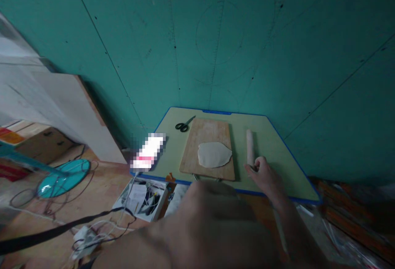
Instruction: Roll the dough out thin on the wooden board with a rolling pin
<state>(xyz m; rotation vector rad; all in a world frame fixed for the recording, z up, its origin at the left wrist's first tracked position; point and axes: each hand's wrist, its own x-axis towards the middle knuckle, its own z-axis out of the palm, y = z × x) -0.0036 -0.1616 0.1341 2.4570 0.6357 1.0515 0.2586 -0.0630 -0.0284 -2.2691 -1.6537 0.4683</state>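
Note:
My right hand (259, 174) is closed around the near end of a pale rolling pin (250, 147), which lies lengthwise on the table, right of a wooden cutting board (212, 129). A flat, rolled-out sheet of dough (214, 155) covers the board's lower part and reaches its right edge. Close to the camera, large and blurred, my left hand (225, 219) is raised in front of the table's near edge. Its fingers look curled together; whatever may be inside them is hidden.
Black-handled scissors (184, 125) and a lit phone (149, 151) with a cable lie left on the blue-edged table (277, 145). Below stands an open box of odds and ends (143, 197). Cords and a turquoise round base (64, 178) are on the floor. A green wall (216, 46) rises behind.

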